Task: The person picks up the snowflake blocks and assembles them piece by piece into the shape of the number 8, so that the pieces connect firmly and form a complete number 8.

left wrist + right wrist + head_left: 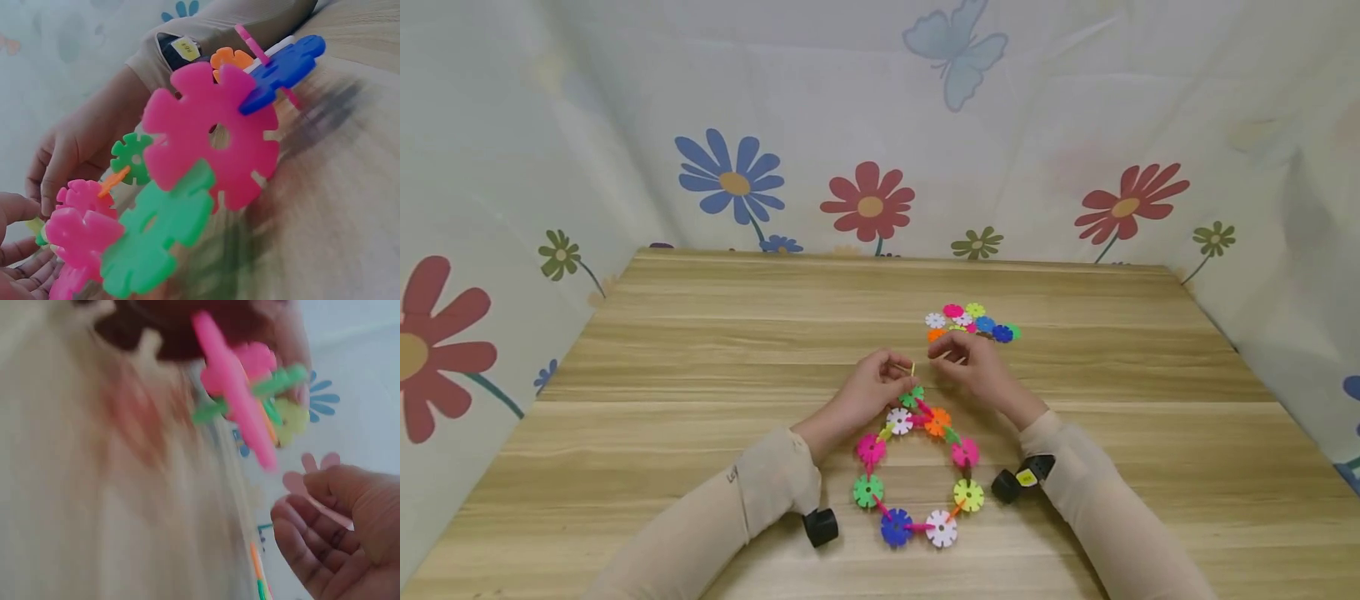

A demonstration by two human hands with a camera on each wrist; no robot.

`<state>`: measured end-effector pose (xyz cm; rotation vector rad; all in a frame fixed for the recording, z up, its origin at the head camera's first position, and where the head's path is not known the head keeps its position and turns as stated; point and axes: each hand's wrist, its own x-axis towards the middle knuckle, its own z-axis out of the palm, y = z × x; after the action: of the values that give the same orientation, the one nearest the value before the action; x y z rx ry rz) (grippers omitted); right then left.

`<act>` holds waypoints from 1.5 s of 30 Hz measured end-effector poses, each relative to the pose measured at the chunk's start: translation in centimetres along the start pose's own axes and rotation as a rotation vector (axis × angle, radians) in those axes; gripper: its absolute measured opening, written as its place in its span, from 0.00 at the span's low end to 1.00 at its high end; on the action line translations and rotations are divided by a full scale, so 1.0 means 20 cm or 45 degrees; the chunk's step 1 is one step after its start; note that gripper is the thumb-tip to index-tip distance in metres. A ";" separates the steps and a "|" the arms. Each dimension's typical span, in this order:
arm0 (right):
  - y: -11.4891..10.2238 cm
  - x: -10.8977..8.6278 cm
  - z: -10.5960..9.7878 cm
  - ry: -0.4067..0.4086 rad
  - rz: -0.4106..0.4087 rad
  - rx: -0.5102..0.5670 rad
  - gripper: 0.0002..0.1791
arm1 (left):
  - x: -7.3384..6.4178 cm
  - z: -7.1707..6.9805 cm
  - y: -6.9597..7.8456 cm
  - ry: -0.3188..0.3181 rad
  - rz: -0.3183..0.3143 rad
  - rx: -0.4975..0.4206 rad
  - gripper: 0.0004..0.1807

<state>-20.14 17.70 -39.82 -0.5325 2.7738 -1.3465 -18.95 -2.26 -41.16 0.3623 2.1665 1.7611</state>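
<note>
Slotted plastic flower discs are joined edge to edge into a ring (896, 527) on the table, in green, pink, white, orange, yellow and blue. At its far end a green disc (912, 397) adjoins the ring. My left hand (868, 390) pinches a thin yellow slotted disc (913, 369), seen edge-on just above that green one. To the right, my right hand (977, 372) hovers between the ring and a pile of loose discs. Its fingers (300, 544) are loosely bent with nothing between them in the right wrist view.
The pile of loose discs (985, 323) lies behind my right hand on the wooden table (737, 317). A curtain (805, 100) printed with flowers and a butterfly stands around the table. Black wrist cameras (821, 527) sit beside the ring on both sides.
</note>
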 end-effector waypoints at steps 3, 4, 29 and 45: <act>0.02 0.02 -0.05 0.110 0.064 -0.098 0.08 | 0.00 0.01 0.00 0.029 0.029 -0.035 0.17; 0.03 0.03 -0.06 0.132 0.085 -0.133 0.08 | 0.00 0.01 -0.01 0.041 0.037 -0.044 0.16; 0.13 0.21 -0.13 0.015 0.382 -0.537 0.19 | -0.05 0.02 -0.02 0.050 0.155 -0.046 0.17; 0.13 0.20 -0.14 -0.035 0.338 -0.511 0.17 | -0.06 0.01 -0.05 0.032 0.121 -0.011 0.16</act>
<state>-25.03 20.07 -39.58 -0.1709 2.9664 -0.7304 -17.81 -2.66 -42.01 0.4509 2.1919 1.8339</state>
